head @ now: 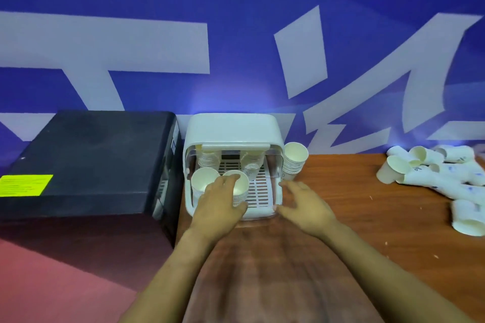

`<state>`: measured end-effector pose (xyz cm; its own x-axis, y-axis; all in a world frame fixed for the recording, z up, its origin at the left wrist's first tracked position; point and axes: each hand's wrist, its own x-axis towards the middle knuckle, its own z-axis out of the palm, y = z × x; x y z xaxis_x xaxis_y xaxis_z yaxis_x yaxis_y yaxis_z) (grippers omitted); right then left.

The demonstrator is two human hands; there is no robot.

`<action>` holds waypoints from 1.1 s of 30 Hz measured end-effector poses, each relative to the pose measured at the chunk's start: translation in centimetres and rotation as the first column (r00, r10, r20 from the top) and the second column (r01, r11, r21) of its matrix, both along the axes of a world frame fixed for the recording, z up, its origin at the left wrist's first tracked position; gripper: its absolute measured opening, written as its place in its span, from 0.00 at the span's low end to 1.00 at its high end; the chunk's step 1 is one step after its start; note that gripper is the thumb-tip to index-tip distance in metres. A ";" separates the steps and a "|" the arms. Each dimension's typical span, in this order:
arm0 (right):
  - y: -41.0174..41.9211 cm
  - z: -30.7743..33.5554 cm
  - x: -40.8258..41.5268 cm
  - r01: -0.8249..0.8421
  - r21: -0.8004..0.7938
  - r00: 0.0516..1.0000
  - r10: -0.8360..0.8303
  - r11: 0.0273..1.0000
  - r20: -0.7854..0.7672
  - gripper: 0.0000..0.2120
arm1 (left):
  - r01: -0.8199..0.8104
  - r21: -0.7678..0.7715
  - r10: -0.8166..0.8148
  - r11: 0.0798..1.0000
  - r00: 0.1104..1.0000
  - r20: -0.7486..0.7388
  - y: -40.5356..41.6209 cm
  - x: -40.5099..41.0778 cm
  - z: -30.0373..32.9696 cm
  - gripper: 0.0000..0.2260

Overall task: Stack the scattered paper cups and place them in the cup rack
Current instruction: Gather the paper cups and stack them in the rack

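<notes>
Your left hand [220, 200] grasps a cup stack [237, 190] standing in the white cup rack [233, 128] on the bench [354, 217]. Your right hand [305, 204] rests released, fingers spread, against the rack's front right edge. Loose paper cups [433, 175] lie scattered far right.

Single head view, looking forward-down, close over table [341, 217].

Matt white paper cups [420, 173], smooth white plastic cup rack [231, 128], wood-grain table [354, 204], matt black box [86, 160]
</notes>
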<state>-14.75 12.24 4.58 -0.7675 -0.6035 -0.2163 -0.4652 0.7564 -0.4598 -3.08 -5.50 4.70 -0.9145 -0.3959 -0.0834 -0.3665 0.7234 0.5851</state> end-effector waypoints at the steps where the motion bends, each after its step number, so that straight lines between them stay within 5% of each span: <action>1: 0.9 0.0 0.2 0.008 0.011 1.000 -0.008 1.000 -0.010 0.29 | 0.014 0.031 -0.014 0.999 1.000 -0.005 0.9 0.0 -0.2 0.26; 8: 8.0 -0.6 0.7 0.070 0.099 0.998 -0.070 0.993 -0.003 0.24 | 0.091 0.101 -0.106 0.991 0.982 0.154 6.0 0.0 -2.4 0.18; 16: 17.0 -1.0 -4.5 0.122 0.043 0.992 -0.124 0.992 0.030 0.23 | 0.091 0.066 -0.097 0.994 0.990 0.106 13.6 -4.2 -1.6 0.16; 26: 36.6 -3.3 -16.2 0.086 0.067 0.992 -0.092 0.994 0.091 0.23 | 0.112 0.056 -0.120 0.992 0.975 0.185 33.0 -15.2 -3.7 0.18; 33: 47.4 -3.2 -20.4 0.141 0.128 0.990 -0.142 0.982 0.000 0.27 | 0.110 0.158 -0.143 0.981 0.965 0.219 42.8 -20.8 -5.3 0.20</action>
<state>-35.17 59.62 1.38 -0.8410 -0.4559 -0.2915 -0.3455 0.8670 -0.3590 -23.93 37.26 -0.64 -0.9063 -0.2466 -0.3434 -0.4134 0.6871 0.5975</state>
